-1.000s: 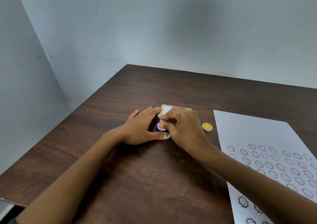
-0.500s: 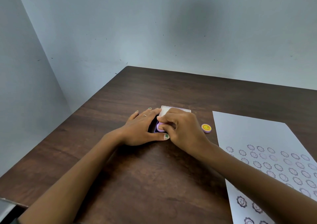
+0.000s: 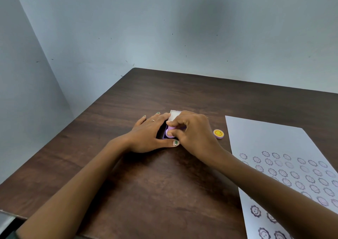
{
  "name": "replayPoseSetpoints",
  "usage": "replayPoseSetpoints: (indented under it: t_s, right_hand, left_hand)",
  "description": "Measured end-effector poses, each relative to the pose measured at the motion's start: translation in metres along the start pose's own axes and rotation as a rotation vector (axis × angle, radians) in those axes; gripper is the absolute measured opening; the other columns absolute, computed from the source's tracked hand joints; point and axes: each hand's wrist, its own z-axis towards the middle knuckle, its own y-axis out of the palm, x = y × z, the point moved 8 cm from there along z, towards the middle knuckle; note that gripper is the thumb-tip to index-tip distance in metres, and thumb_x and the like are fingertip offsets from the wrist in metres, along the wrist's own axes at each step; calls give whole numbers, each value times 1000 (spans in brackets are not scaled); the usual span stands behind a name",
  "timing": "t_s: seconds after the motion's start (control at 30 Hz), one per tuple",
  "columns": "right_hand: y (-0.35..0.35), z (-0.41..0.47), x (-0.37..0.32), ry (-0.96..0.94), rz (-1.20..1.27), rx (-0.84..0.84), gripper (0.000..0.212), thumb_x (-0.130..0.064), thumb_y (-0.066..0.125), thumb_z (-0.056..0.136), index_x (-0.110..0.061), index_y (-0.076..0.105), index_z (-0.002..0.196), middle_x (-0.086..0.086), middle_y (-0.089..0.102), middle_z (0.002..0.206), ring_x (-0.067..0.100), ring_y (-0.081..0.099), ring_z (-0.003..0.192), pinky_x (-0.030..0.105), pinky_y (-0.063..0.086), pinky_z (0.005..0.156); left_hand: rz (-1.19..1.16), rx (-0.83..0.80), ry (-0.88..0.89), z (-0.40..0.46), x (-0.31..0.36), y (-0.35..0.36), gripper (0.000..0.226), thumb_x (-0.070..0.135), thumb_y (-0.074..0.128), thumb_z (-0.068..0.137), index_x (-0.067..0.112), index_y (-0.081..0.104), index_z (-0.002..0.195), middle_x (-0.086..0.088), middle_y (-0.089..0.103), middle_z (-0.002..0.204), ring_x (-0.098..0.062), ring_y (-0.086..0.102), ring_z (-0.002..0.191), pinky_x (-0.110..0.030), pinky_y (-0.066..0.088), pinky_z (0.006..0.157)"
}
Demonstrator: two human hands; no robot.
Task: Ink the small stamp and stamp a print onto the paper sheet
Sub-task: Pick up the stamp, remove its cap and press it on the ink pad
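**Stamp pressed in the ink pad on a dark wood table**

The table [image 3: 146,183] is dark brown wood grain, set into a corner of plain pale grey-blue walls with small dark specks. The right hand [image 3: 193,134] pinches the small lilac stamp [image 3: 170,131] between thumb and fingertips, its base down in the ink pad [image 3: 164,135], whose white lid [image 3: 174,115] stands open just beyond the fingers. The left hand [image 3: 148,134] lies flat with straight fingers against the pad's left side, thumb along its near edge. Just right of the right hand sits a stamp cap [image 3: 218,133] with a yellow smiley face. Farther right lies the paper sheet [image 3: 265,138], already carrying rows of purple prints. Compared with half a second ago, both hands and the stamp sit in the same places; nothing has visibly shifted.
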Motion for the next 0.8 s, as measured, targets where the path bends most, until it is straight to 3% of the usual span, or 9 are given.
replayPoseSetpoints:
  t_s: [0.13, 0.3, 0.53, 0.73, 0.8]
  right_hand:
    - [0, 2, 2, 31, 2, -10, 17, -5, 73, 69, -9, 73, 85, 7, 72, 85, 8, 55, 71, 20, 44, 71]
    - [-1, 6, 3, 68, 5, -35, 19, -8, 76, 65, -8, 72, 83, 8, 72, 86, 18, 64, 76, 31, 51, 74]
    - [-1, 4, 3, 78, 5, -30, 19, -9, 75, 65, -9, 71, 84, 7, 72, 89, 19, 63, 80, 31, 49, 76]
    - [-4, -4, 3, 80, 58, 14, 21, -6, 73, 68, -8, 71, 89, 9, 72, 90, 18, 63, 79, 23, 46, 74]
    - [-5, -5, 6, 107, 111, -3, 20, -6, 73, 69, -8, 71, 89, 7, 72, 90, 12, 63, 75, 14, 46, 72]
  left_hand:
    - [-5, 3, 2, 1, -1, 0, 87, 59, 55, 81, 27, 10, 149, 5, 12, 160, -10, 0, 147, -40, -4, 119]
    - [-17, 22, 19, 2, 0, 0, 84, 60, 55, 80, 33, 12, 147, 8, 14, 159, -9, 1, 146, -40, -3, 118]
    - [13, 17, 2, 2, -2, 1, 85, 59, 54, 82, 28, 11, 148, 5, 14, 159, -10, 1, 146, -40, -3, 119]
    - [28, 25, -5, 1, 0, 0, 85, 59, 54, 82, 28, 11, 149, 6, 14, 159, -10, 3, 146, -40, -2, 119]
    - [15, 28, -8, 0, 0, 0, 85, 60, 54, 82, 29, 11, 148, 6, 16, 159, -10, 4, 146, -41, -1, 119]
